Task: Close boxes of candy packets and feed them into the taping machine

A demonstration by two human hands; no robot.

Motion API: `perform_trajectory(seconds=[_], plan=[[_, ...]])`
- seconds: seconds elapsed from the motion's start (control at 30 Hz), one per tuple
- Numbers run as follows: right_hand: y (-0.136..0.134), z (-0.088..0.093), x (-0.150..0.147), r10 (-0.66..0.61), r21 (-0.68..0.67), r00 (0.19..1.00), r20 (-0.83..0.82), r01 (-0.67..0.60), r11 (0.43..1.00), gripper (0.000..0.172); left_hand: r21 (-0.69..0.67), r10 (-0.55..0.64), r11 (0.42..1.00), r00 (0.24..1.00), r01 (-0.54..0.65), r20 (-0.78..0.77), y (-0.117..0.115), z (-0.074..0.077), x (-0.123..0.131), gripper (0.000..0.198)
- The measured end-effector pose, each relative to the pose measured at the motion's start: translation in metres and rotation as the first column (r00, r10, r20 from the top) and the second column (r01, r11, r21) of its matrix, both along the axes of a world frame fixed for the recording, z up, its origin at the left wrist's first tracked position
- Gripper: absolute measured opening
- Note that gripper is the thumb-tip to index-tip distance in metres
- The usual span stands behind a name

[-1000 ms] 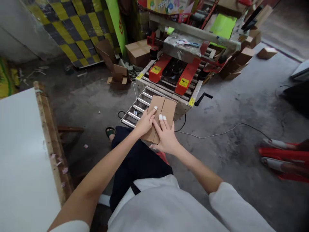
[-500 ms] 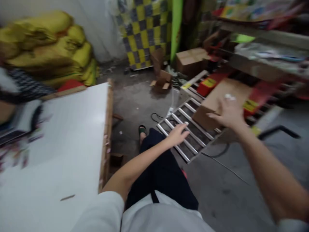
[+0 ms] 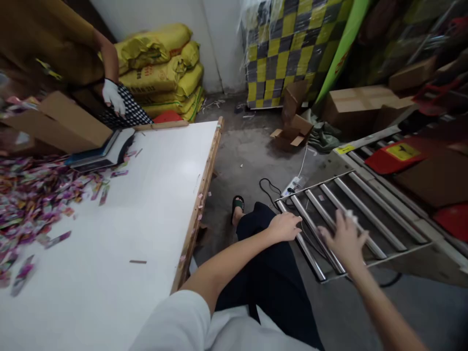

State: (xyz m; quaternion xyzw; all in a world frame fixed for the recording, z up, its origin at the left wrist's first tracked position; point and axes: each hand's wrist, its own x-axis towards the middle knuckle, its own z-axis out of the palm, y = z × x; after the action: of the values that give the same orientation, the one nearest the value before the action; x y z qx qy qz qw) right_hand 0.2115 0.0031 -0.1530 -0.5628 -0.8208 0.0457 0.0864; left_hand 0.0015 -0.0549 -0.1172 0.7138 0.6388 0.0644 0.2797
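Nearby: left hand (image 3: 287, 226) rests on near-left corner of roller conveyor (image 3: 369, 217), fingers loosely bent, gripping nothing. Right hand (image 3: 343, 239) above rollers, fingers spread, empty. Left of conveyor, across concrete floor (image 3: 252, 161): white tabletop (image 3: 146, 209), scattered sachets (image 3: 32, 195). Far beyond conveyor: yellow sacks (image 3: 164, 63), checkered panel (image 3: 288, 48).

- A small packing workshop with a bare concrete floor (image 3: 252, 151).
- Near right: a roller conveyor (image 3: 351, 214) leading into a red sealing machine (image 3: 398, 156).
- Far: cardboard boxes (image 3: 353, 105) and stacked yellow sacks (image 3: 161, 63).
- Left: a white worktable (image 3: 146, 195) strewn with coloured sachets (image 3: 32, 195).
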Motion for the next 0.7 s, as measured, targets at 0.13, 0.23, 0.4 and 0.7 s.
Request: perform_trajectory(seconds=[0.13,0.23,0.4,0.7], plan=[[-0.066,-0.053,-0.022,0.005,0.027,0.996,-0.086,-0.003,1.000,0.064,-0.022,0.007,1.000,1.000,-0.007,-0.023,0.001,0.001,0.002,0.040],[-0.069,-0.066,-0.027,-0.023,0.076,0.992,-0.123,0.033,0.997,0.061,-0.028,0.029,0.999,0.998,-0.030,-0.052,0.003,0.003,0.002,0.041],[-0.064,-0.055,-0.039,-0.065,-0.005,0.991,-0.120,0.065,0.998,0.055,0.015,-0.002,1.000,0.996,0.003,-0.086,-0.001,0.016,0.005,0.037],[-0.046,-0.071,-0.062,-0.184,-0.058,0.933,-0.308,0.174,0.983,0.062,0.084,-0.099,0.989,0.974,0.119,-0.203,0.020,-0.033,-0.022,0.040]])
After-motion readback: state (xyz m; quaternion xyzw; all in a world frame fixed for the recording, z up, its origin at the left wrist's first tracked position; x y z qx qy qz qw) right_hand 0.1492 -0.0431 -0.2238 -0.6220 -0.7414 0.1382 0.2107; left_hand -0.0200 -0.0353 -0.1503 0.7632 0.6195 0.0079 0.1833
